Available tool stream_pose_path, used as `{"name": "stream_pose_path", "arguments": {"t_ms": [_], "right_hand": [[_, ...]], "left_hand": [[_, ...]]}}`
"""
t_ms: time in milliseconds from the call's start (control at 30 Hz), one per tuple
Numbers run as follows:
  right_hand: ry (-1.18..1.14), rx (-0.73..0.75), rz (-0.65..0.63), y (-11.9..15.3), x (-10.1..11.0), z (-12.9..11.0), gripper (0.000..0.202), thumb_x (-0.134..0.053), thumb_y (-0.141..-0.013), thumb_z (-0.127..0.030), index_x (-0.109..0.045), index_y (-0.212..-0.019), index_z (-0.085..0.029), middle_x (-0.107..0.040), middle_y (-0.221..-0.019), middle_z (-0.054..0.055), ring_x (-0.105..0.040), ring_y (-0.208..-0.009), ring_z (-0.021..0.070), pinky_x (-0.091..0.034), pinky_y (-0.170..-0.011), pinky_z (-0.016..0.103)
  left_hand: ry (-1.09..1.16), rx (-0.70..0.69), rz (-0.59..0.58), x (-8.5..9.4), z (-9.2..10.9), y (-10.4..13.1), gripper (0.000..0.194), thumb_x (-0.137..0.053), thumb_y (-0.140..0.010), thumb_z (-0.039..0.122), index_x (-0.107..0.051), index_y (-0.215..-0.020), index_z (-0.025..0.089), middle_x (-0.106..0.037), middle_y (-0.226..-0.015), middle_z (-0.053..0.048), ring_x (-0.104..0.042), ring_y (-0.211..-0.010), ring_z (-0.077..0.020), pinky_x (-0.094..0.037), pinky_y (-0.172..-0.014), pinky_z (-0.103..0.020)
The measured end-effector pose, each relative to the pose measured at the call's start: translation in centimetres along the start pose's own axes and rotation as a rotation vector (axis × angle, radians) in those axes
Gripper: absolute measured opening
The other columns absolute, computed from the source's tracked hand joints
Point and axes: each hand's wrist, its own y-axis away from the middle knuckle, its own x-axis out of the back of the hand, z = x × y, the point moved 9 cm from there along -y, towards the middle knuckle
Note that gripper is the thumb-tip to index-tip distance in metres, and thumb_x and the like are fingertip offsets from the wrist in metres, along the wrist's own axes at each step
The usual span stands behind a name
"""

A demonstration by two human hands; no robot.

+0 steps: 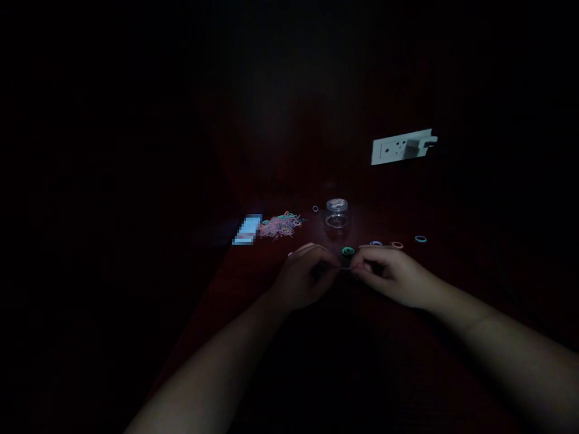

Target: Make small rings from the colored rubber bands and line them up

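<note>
In the dim head view, my left hand (304, 276) and my right hand (394, 272) face each other over the table, fingertips pinched. Between them runs a thin, pale pinkish elastic band (345, 268), one end in each pinch. Just beyond the fingertips lies a small bunch of green elastic bands (347, 251). Behind my right hand are a bluish-purple band (376, 243), an orange-pink band (397, 245) and, farther right, a teal band (420, 239). A tangled pile of mostly pink bands (281, 226) rests beyond my left hand.
A clear lidded jar (337, 218) stands upright behind the green bands, with a small dark ring (315, 209) to its left. A lit, blurred-out phone (248, 229) lies near the left table edge. A wall socket (400, 148) holds a plug at back right.
</note>
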Motion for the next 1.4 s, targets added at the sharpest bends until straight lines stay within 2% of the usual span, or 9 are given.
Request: {"name": "stream_pose_path", "arguments": {"t_ms": [167, 367, 467, 600, 700, 933, 1167, 1400], "right_hand": [[-0.004, 0.024, 0.002, -0.2, 0.0, -0.1, 0.014, -0.056, -0.090, -0.026, -0.062, -0.081, -0.018, -0.054, -0.071, 0.000, -0.050, -0.060, 0.0123, -0.040, -0.055, 0.025], [0.004, 0.049, -0.003, 0.0, 0.0, -0.1, 0.011, -0.056, -0.089, -0.022, -0.062, -0.081, -0.018, -0.055, -0.073, 0.001, -0.051, -0.061, 0.0124, -0.041, -0.057, 0.026], [0.018, 0.054, 0.000, 0.0, 0.1, -0.1, 0.010, -0.057, -0.088, -0.022, -0.063, -0.082, -0.018, -0.056, -0.072, 0.001, -0.052, -0.062, 0.0127, -0.042, -0.057, 0.026], [0.028, 0.055, 0.005, -0.1, 0.1, -0.3, 0.009, -0.058, -0.087, -0.021, -0.064, -0.080, -0.018, -0.056, -0.071, 0.001, -0.051, -0.060, 0.0120, -0.041, -0.055, 0.025], [0.025, 0.061, 0.007, -0.2, 0.0, -0.4, 0.010, -0.058, -0.086, -0.020, -0.063, -0.077, -0.018, -0.055, -0.070, 0.000, -0.051, -0.060, 0.0117, -0.040, -0.054, 0.025], [0.063, 0.094, -0.006, -0.1, -0.2, -1.0, 0.010, -0.057, -0.086, -0.017, -0.062, -0.077, -0.018, -0.055, -0.073, 0.001, -0.052, -0.062, 0.0120, -0.040, -0.055, 0.025], [0.105, 0.101, 0.007, 0.0, -0.2, -1.2, 0.010, -0.057, -0.086, -0.017, -0.059, -0.076, -0.018, -0.054, -0.070, 0.000, -0.050, -0.061, 0.0114, -0.039, -0.055, 0.024], [0.115, 0.108, 0.001, -0.1, -0.3, -1.4, 0.010, -0.057, -0.084, -0.014, -0.056, -0.075, -0.019, -0.053, -0.071, 0.000, -0.049, -0.062, 0.0116, -0.038, -0.056, 0.024]], "left_hand": [[-0.018, 0.003, -0.035, -0.4, -0.1, 0.1, 0.011, -0.061, -0.083, 0.012, -0.060, -0.091, 0.020, -0.067, -0.089, -0.001, -0.061, -0.084, -0.0150, -0.049, -0.077, -0.031], [-0.030, 0.096, -0.098, -1.1, -1.2, 0.3, 0.018, -0.061, -0.081, 0.013, -0.061, -0.098, 0.021, -0.067, -0.093, -0.003, -0.062, -0.088, -0.0166, -0.050, -0.078, -0.032], [-0.035, 0.157, -0.148, -1.5, -1.6, 0.5, 0.023, -0.065, -0.082, 0.023, -0.062, -0.105, 0.021, -0.067, -0.093, -0.003, -0.062, -0.085, -0.0165, -0.051, -0.073, -0.031], [-0.069, 0.215, -0.183, -1.6, -1.9, 0.6, 0.024, -0.070, -0.081, 0.037, -0.066, -0.099, 0.021, -0.068, -0.088, -0.002, -0.062, -0.076, -0.0156, -0.049, -0.066, -0.030], [-0.082, 0.228, -0.192, -1.7, -1.6, 0.5, 0.030, -0.075, -0.077, 0.042, -0.068, -0.097, 0.021, -0.070, -0.089, -0.002, -0.063, -0.075, -0.0154, -0.050, -0.067, -0.029], [-0.128, 0.243, -0.173, -2.0, -1.3, 0.4, 0.013, -0.071, -0.081, 0.031, -0.070, -0.090, 0.022, -0.072, -0.081, 0.001, -0.064, -0.071, -0.0134, -0.050, -0.070, -0.027], [-0.089, 0.192, -0.143, -1.9, -0.6, 0.3, 0.014, -0.073, -0.079, 0.030, -0.069, -0.088, 0.021, -0.071, -0.079, 0.002, -0.063, -0.066, -0.0121, -0.049, -0.067, -0.026], [-0.093, 0.200, -0.118, -1.8, -0.5, 0.2, 0.009, -0.072, -0.079, 0.027, -0.068, -0.084, 0.020, -0.070, -0.076, 0.002, -0.062, -0.066, -0.0124, -0.049, -0.065, -0.027]]}}
